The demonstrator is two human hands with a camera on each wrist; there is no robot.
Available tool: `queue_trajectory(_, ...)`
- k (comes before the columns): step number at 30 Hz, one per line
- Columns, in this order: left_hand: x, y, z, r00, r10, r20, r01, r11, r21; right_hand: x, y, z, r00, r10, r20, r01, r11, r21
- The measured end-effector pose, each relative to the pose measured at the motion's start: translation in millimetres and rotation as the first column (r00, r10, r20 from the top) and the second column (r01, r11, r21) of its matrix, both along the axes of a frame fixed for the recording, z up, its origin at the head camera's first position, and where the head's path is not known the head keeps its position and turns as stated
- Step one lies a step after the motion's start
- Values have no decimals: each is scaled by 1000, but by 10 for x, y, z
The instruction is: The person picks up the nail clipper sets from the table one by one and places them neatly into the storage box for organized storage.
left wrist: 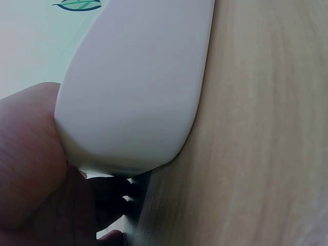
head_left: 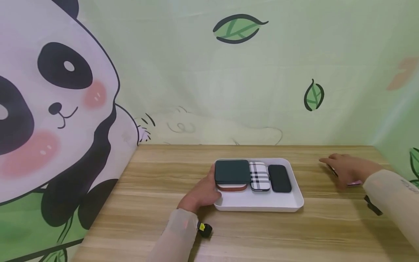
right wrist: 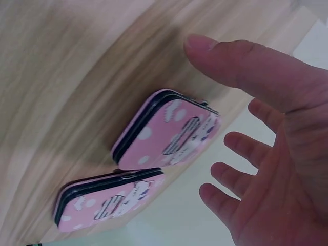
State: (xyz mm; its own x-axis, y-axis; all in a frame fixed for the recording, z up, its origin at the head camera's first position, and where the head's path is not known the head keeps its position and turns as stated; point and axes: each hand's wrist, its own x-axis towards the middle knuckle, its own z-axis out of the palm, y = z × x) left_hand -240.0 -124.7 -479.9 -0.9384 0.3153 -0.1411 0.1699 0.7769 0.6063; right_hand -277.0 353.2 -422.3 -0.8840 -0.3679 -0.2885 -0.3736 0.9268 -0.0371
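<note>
My left hand (head_left: 203, 190) grips the left end of a white tray (head_left: 255, 203), thumb at the rim; its other fingers are partly hidden. In the tray sit a dark green flat case (head_left: 232, 171) on top of a brown-edged item (head_left: 231, 187), a black-and-white plaid case (head_left: 260, 176) and a black case (head_left: 279, 178). To the right, my right hand (head_left: 347, 169) hovers with fingers spread. Below it, two pink polka-dot cases with black edges lie side by side, a nearer one (right wrist: 177, 133) and a second one (right wrist: 110, 202). From the head camera the hand mostly covers them.
A wooden table (head_left: 183, 160) carries everything. Behind it hangs a pale green backdrop (head_left: 183, 72) printed with a panda and leaves, folding round at the right. Both wrists wear small black camera mounts (head_left: 205, 230).
</note>
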Motion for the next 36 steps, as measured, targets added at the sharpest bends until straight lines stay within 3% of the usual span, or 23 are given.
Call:
queue_trajectory(19, 41, 7, 50, 1000, -7, -2, 7, 1000, 8, 90, 171, -113, 999, 2, -48, 1, 998, 61)
queue_trajectory(36, 27, -1, 29, 1000, -9, -2, 9, 1000, 10, 11, 214, -173, 999, 0, -47, 3, 998, 55)
